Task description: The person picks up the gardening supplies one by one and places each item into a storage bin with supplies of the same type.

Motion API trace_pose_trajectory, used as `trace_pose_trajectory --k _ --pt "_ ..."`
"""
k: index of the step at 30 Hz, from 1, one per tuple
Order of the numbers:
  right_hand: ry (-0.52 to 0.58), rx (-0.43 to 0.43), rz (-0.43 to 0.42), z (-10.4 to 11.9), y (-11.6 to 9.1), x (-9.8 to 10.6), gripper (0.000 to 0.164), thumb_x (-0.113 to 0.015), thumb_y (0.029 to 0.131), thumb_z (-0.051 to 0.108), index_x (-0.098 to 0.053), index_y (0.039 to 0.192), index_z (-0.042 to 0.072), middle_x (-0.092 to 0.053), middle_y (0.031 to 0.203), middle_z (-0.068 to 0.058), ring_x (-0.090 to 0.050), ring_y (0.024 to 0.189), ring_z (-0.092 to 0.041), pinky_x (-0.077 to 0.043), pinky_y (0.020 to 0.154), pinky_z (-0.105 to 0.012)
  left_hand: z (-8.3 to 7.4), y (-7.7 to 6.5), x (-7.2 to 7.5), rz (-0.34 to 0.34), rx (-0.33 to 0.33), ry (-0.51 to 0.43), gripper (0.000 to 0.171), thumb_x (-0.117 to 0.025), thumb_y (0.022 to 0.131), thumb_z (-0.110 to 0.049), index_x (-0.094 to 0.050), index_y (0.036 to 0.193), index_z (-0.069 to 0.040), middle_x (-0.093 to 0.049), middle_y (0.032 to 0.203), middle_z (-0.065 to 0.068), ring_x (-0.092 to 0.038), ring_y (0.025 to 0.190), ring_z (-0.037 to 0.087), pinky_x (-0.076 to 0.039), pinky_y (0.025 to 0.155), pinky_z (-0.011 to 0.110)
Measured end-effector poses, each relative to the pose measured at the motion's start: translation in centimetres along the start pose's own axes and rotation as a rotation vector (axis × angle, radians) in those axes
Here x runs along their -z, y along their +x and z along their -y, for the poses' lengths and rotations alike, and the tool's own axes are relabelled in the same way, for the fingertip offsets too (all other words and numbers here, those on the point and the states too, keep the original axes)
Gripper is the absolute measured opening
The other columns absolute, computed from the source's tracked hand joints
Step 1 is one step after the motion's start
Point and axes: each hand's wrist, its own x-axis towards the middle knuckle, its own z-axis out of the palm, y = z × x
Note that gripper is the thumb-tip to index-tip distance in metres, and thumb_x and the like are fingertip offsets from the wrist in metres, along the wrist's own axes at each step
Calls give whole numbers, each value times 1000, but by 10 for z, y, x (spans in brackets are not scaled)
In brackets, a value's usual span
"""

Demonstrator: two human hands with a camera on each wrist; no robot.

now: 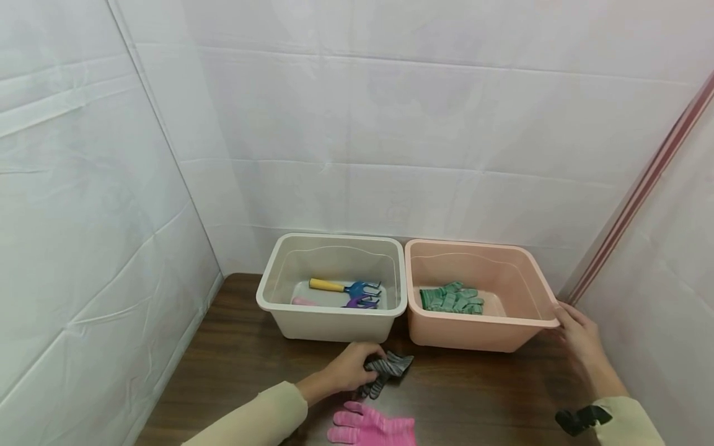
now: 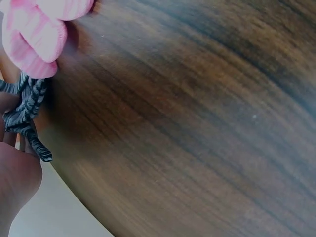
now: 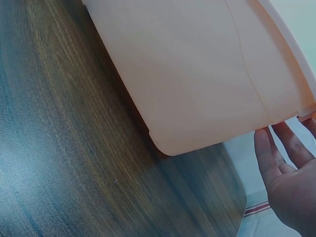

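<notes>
My left hand pinches a dark grey striped glove just above the table, in front of the bins; in the left wrist view the glove's fingers dangle from my grasp. At the front right corner of the peach plastic bin, my right hand holds the rim, its fingers under the lip against the outer wall in the right wrist view. A green glove lies inside that bin. Nearest me on the table is a pink glove, partly cut off by the frame.
A cream bin stands left of the peach one, holding a yellow-handled hand rake and a purple-pronged one. White sheeting hangs behind and on both sides of the brown wooden table.
</notes>
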Motion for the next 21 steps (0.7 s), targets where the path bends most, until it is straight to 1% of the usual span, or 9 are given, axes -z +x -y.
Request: trace_pose_trajectory --k 2,6,13,16,21 --pt "-3 0 -3 0 0 0 16 -69 105 34 -70 118 25 -73 94 18 -73 86 -3 -63 76 -25 -2 1 1 1 6 5 32 -83 84 -3 -74 113 -13 -73 113 -3 -66 107 14 -54 99 29" --pt "2 2 -3 1 -1 -1 10 -69 105 34 -70 113 27 -74 94 17 -73 85 -4 -63 76 -25 -4 3 5 9 15 3 33 -83 86 -4 -73 116 -15 -72 116 -4 -65 110 12 -54 101 31" --pt "37 16 34 0 0 1 9 -69 105 31 -72 112 27 -75 96 15 -74 88 -5 -63 77 -26 -9 4 11 16 2 -7 35 -81 88 -4 -74 120 -16 -73 120 -5 -63 115 9 -52 105 31" --pt "45 8 38 0 0 1 10 -69 105 31 -71 114 25 -75 97 16 -74 89 -5 -63 77 -26 -13 3 16 17 4 -10 34 -81 88 -5 -74 119 -16 -73 119 -5 -63 113 9 -53 104 31" --pt "34 -1 28 0 -1 0 15 -67 106 31 -68 119 22 -74 96 17 -74 89 -4 -63 76 -24 -18 2 24 16 12 -21 31 -82 88 -6 -74 117 -16 -73 114 -5 -63 105 8 -54 99 30"
